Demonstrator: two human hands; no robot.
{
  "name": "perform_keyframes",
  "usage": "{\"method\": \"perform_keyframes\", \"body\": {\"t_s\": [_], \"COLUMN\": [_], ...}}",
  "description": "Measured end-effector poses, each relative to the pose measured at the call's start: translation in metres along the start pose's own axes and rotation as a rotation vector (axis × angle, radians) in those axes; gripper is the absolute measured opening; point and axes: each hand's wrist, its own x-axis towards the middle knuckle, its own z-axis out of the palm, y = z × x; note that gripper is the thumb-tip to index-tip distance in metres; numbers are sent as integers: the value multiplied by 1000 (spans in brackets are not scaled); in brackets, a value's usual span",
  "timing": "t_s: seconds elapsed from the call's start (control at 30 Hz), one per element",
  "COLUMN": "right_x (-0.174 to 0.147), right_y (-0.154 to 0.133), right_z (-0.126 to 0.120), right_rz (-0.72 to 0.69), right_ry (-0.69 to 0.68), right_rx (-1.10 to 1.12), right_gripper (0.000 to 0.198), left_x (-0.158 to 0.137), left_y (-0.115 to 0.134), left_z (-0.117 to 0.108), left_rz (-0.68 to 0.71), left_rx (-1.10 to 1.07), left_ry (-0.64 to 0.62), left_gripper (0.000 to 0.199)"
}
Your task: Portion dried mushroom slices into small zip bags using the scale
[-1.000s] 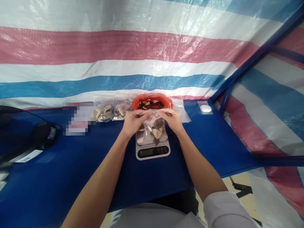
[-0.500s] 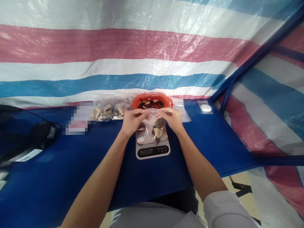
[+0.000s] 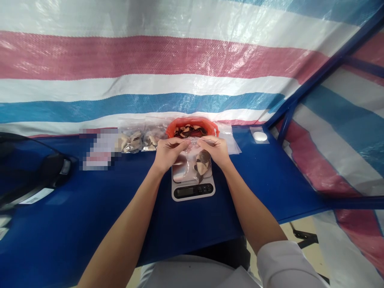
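Note:
Between my two hands is a clear plastic bag [image 3: 189, 164] with several brown and cream dried pieces [image 3: 202, 163] in its right side. My left hand [image 3: 170, 153] pinches the bag's top edge from the left, thumb against fingers. Close beside it, my right hand [image 3: 215, 150] pinches the same edge from the right. The bag hangs over a white kitchen scale [image 3: 173, 195]; whether it rests on the plate I cannot tell. The scale's display [image 3: 185, 192] shows no readable figures. Just behind my hands stands an open red bag [image 3: 171, 127] of similar dark and cream pieces [image 3: 190, 130].
Two filled clear bags [image 3: 132, 142] [image 3: 151, 140] lie left of the red bag on the blue table [image 3: 120, 208]. Flat clear bags [image 3: 235, 142] lie to its right. A small white object [image 3: 259, 137] sits farther right. Black gear [image 3: 54, 172] is at the left; a striped sheet [image 3: 150, 56] hangs behind.
The pieces inside the bag have shifted slightly to the right. My hands keep their pinch on its top edge and have barely moved.

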Motion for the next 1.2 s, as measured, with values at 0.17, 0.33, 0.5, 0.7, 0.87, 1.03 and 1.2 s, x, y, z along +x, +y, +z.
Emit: {"method": "perform_keyframes", "body": {"t_s": [0.17,0.33,0.5,0.7,0.87,1.03,1.2], "right_x": [-2,-2,0,0,2,2,1], "right_y": [-4,-5,-3,-3,-2,-4,-6], "right_z": [-1,-1,-1,-6,-15,-17,-12], "right_rz": [2,17,25,27,105,115,104], "right_ry": [-16,-24,-37,-75,11,70,55], "right_rx": [-38,-3,-6,8,88,117,117], "right_gripper": [35,32,29,29,30,30,32], "left_x": [1,0,-1,0,0,0,0], "left_y": [0,3,2,-1,-2,-5,-6], "left_z": [0,-2,-1,-2,-5,-6,-4], "left_rz": [-25,-46,-58,-59,-57,-69,-109], "left_rx": [-3,-50,-67,-46,-111,-140,-157], "left_ry": [-11,-47,-46,-61,-30,-16,-22], "left_gripper": [32,30,29,28,27,29,33]}}
